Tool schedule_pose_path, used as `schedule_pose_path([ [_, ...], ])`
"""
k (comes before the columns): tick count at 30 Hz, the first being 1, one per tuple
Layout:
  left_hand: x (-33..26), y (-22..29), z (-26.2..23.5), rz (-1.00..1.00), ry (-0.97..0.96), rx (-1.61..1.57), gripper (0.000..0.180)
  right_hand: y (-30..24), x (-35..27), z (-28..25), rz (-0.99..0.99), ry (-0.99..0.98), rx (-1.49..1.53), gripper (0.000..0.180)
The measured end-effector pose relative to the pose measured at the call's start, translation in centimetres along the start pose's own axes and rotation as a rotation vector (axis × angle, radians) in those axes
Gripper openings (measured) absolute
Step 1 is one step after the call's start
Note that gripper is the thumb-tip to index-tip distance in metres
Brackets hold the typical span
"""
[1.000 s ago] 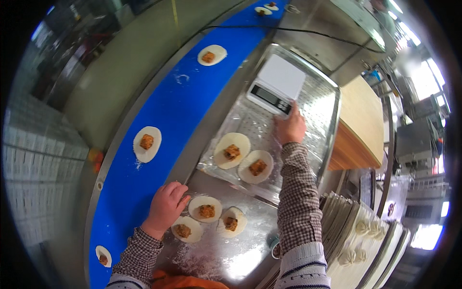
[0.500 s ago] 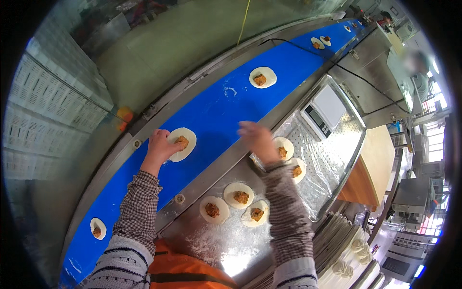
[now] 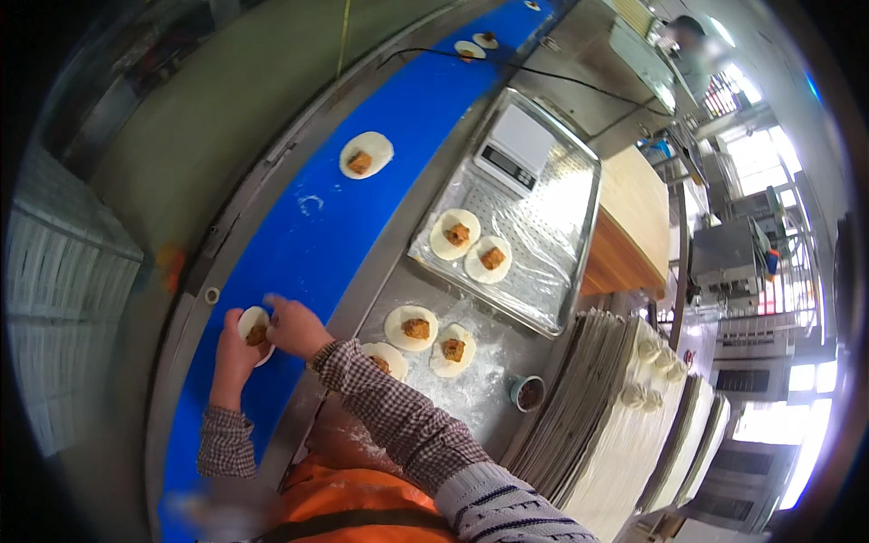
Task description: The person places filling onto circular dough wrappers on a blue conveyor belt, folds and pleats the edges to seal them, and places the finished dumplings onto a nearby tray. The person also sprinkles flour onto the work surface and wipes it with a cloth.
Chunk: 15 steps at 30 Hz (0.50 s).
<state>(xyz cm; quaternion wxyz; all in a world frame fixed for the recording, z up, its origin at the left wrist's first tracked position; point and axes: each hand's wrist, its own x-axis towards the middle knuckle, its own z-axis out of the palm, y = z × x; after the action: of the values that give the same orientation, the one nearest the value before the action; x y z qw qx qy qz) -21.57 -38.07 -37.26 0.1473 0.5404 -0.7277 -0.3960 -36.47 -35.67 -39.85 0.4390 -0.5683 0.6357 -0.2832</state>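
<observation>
A round dough wrapper with a lump of brown-orange filling is between my two hands over the blue conveyor belt. My left hand is closed round its left side, and the wrapper looks slightly curled. The fingers of my right hand are bent against its right edge, covering part of it. Farther along the belt lies another filled wrapper. On the floured metal table to my right rest three more, one partly beside another and the third half covered by my right forearm.
A plastic-lined metal tray holds two filled wrappers and a white scale. A small cup stands near a pile of layered sheets. A dark cable crosses the far belt. Another person is at the far right.
My right hand has come left from beside the tray to the wrapper at my left hand. The wrapper is now held between both hands, nearer to me. The view has shifted right.
</observation>
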Motion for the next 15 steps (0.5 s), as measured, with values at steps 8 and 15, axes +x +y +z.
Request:
schedule_pose_path([
  [8,-1.0,5.2,6.4,-0.158,-0.423,-1.025,0.051,3.2,-11.4,-7.8,0.223,0.127,1.078,0.041],
  [15,2.2,25.1,24.7,-0.131,-0.821,-1.017,0.052,12.4,-23.0,-24.0,0.379,0.856,1.002,0.04],
])
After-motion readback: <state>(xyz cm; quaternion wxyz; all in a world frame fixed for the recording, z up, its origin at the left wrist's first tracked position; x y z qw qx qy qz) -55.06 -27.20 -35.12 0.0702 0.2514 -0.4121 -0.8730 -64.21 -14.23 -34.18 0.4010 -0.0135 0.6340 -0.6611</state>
